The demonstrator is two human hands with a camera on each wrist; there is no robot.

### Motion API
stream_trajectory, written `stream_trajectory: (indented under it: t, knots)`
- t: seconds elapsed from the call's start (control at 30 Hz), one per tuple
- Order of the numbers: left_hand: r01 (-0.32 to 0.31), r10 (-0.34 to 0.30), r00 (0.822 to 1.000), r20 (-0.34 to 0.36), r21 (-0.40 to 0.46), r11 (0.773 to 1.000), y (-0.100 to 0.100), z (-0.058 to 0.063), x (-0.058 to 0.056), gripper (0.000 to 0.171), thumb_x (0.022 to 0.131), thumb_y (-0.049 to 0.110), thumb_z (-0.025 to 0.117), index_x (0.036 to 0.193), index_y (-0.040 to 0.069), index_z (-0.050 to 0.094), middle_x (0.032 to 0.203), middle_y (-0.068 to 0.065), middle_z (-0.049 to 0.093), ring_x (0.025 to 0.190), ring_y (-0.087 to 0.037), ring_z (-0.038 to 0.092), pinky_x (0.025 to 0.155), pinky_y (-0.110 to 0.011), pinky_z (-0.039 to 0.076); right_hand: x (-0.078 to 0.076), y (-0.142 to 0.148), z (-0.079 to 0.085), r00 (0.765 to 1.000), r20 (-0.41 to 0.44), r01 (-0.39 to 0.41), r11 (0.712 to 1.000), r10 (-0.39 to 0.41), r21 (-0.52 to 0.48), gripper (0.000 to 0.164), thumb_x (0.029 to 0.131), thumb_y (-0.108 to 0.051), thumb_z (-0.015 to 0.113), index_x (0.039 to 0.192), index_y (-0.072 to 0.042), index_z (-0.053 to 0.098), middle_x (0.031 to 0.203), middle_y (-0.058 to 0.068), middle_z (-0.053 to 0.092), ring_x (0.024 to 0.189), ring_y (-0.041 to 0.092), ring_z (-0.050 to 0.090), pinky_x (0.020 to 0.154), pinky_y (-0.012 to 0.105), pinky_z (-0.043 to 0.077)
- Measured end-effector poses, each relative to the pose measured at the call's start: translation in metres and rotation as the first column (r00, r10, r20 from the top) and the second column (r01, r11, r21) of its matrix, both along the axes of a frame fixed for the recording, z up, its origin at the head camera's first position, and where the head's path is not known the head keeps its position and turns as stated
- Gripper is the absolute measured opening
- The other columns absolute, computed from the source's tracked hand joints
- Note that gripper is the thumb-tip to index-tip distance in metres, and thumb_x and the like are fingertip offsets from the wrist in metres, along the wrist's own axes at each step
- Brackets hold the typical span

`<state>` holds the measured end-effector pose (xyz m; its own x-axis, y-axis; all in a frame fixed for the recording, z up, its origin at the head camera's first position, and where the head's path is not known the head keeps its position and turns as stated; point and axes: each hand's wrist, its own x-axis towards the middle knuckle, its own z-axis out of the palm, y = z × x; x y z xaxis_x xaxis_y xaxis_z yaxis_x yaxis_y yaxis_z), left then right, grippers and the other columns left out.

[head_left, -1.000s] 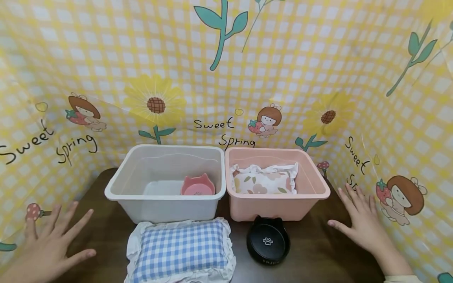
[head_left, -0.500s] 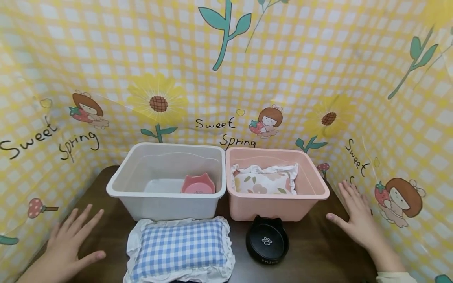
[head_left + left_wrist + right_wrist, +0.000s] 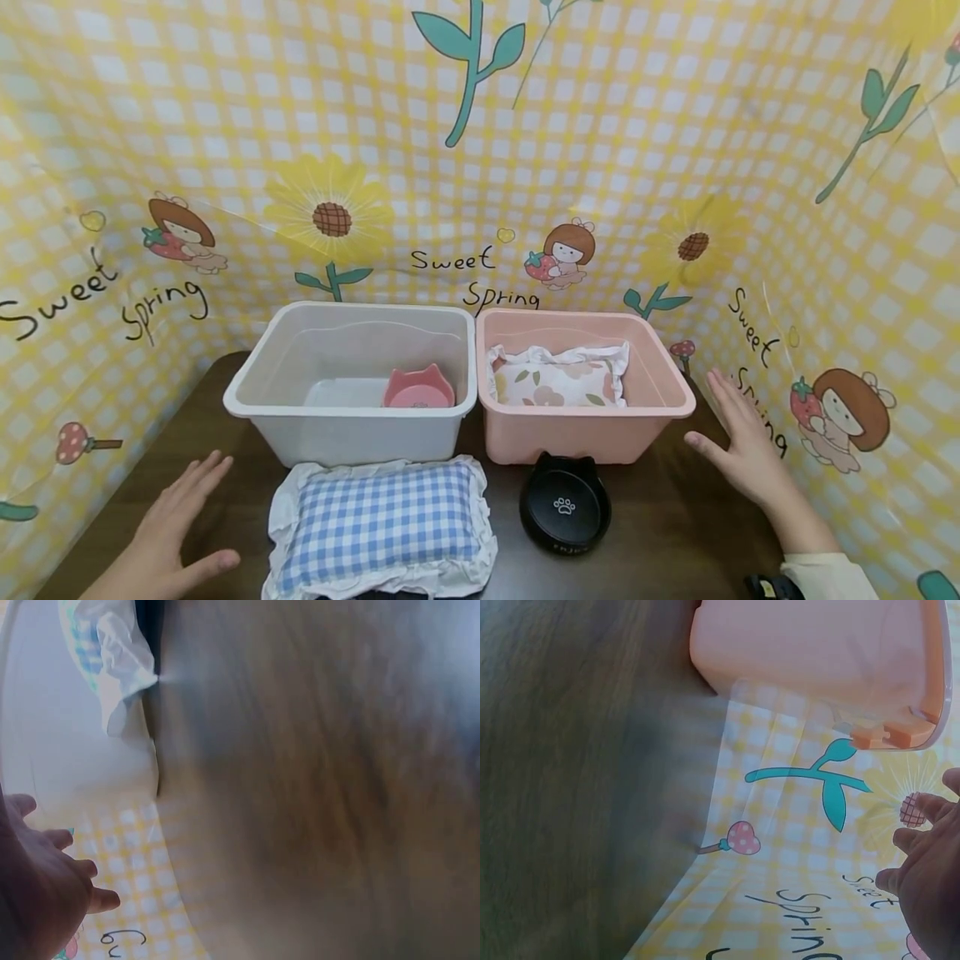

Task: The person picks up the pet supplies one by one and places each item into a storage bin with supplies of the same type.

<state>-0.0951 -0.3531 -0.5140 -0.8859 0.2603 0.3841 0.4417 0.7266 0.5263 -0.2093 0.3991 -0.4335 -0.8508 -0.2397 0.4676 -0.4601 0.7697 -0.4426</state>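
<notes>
My left hand (image 3: 165, 533) is held over the table's left side, fingers straight and thumb spread, holding nothing. Nearest to it lies a blue-and-white checked pillow (image 3: 382, 525) with a white ruffled edge. On the right, my right hand (image 3: 746, 454) hovers beside the pink bin, its fingers extended and nothing in them. A black cat-eared pet bowl (image 3: 564, 508) with a paw print sits on the table in front of that bin. In the right wrist view the right hand's fingers (image 3: 907, 840) show at the edge; in the left wrist view the left hand (image 3: 52, 877) is at lower left.
A white bin (image 3: 360, 433) holds a pink cat-eared bowl (image 3: 420, 392). Touching its right side, a pink bin (image 3: 577, 437) contains a floral ruffled pillow (image 3: 558, 379). Yellow checked cloth (image 3: 637, 125) rises around the dark wooden table (image 3: 660, 533).
My left hand has shifted right, toward the pillow, and its fingers have drawn closer together. The right hand has moved slightly up and left. Bins, pillows and bowls stay put.
</notes>
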Motion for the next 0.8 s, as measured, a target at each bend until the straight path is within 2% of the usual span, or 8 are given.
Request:
stream_trajectory:
  t: [0.1,0.23,0.43,0.57,0.73,0.77,0.8]
  knots:
    - [0.007,-0.007,1.0,0.014,0.034,0.999,0.006,-0.002,0.003,0.11,0.077,0.02,0.087,0.164,0.014,0.02,0.172,0.003,0.006,0.158,-0.03,-0.005,0.099,-0.088,-0.009,-0.003,-0.002,0.003,1.0,0.017,-0.011,1.0,0.011,-0.019,0.096,0.091,-0.024,0.078,0.166,-0.022,0.017,0.17,0.019,0.015,0.154,0.05,0.009,0.118,0.074,0.002]
    - [0.004,-0.007,0.999,0.051,0.056,0.998,0.015,-0.004,0.007,0.111,0.077,0.019,0.087,0.165,0.016,0.019,0.172,0.002,0.006,0.152,-0.002,-0.007,0.098,-0.09,-0.001,-0.006,-0.005,0.006,0.999,0.053,-0.006,0.998,0.009,-0.06,0.095,0.092,-0.022,0.078,0.165,-0.025,0.018,0.171,0.014,0.013,0.154,0.05,0.01,0.113,0.08,0.007]
    - [-0.005,-0.001,0.995,0.099,0.06,0.998,0.03,-0.004,0.013,0.112,0.076,0.018,0.088,0.165,0.021,0.019,0.17,0.006,0.011,0.14,0.018,-0.002,0.084,-0.089,0.023,-0.007,-0.009,0.008,0.997,0.077,0.007,0.997,-0.001,-0.072,0.092,0.093,-0.024,0.077,0.165,-0.028,0.019,0.171,0.013,0.015,0.155,0.049,0.011,0.108,0.082,0.014]
    - [0.0,-0.008,0.995,0.1,0.08,0.997,0.038,-0.005,0.013,0.112,0.074,0.02,0.09,0.164,0.023,0.023,0.168,0.004,0.019,0.136,0.021,0.004,0.085,-0.086,0.027,-0.009,-0.011,0.009,0.998,0.064,0.008,0.998,-0.004,-0.06,0.09,0.093,-0.025,0.076,0.165,-0.026,0.023,0.17,0.014,0.018,0.154,0.05,0.014,0.109,0.082,0.016]
    - [-0.005,-0.004,0.993,0.114,0.084,0.996,0.045,-0.009,0.014,0.112,0.073,0.022,0.092,0.163,0.026,0.026,0.161,0.016,0.021,0.132,0.024,0.008,0.086,-0.081,0.031,-0.012,-0.013,0.009,0.998,0.06,-0.001,0.998,0.004,-0.055,0.088,0.093,-0.024,0.077,0.164,-0.023,0.025,0.17,0.016,0.02,0.152,0.052,0.016,0.11,0.08,0.017]
    - [-0.006,-0.003,0.994,0.108,0.08,0.997,0.046,-0.01,0.014,0.112,0.072,0.023,0.092,0.162,0.026,0.026,0.16,0.018,0.022,0.132,0.024,0.008,0.098,-0.08,0.027,-0.013,-0.014,0.009,0.998,0.066,0.001,0.998,0.003,-0.056,0.088,0.093,-0.025,0.076,0.164,-0.023,0.025,0.169,0.016,0.021,0.152,0.052,0.017,0.109,0.08,0.018]
    - [-0.006,-0.001,0.995,0.1,0.076,0.997,0.047,-0.01,0.013,0.112,0.071,0.023,0.093,0.162,0.025,0.027,0.16,0.019,0.022,0.133,0.024,0.008,0.111,-0.073,0.021,-0.014,-0.014,0.009,0.997,0.072,0.003,0.998,0.001,-0.058,0.088,0.093,-0.025,0.076,0.164,-0.023,0.025,0.169,0.017,0.021,0.152,0.052,0.017,0.109,0.08,0.018]
